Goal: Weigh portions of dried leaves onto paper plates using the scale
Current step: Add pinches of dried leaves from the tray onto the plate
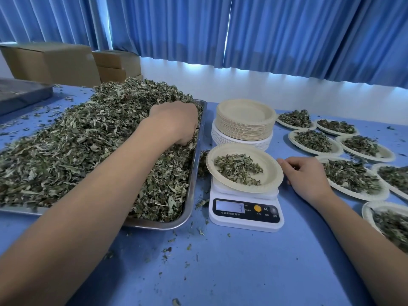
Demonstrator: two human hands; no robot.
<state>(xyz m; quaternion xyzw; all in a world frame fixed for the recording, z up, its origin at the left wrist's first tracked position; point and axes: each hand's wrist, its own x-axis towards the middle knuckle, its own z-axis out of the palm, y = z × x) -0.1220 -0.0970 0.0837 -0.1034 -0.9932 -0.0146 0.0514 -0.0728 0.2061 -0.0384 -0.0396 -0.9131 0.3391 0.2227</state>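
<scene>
Currently the left hand (174, 122) grips dried green leaves (77, 140) in the steel tray (193, 173); the right hand (305, 176) lies relaxed beside the beige paper plate (270, 165) on the white digital scale (245, 220). Add small pinches.

Eight filled plates (272, 165), one scale (246, 219), one tray (192, 180)

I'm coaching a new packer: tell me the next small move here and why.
Probably lift the left hand, dug into the dried leaves in the tray, and drop its pinch onto the paper plate on the scale; that plate's pile looks smaller than those on the filled plates at the right.
</scene>
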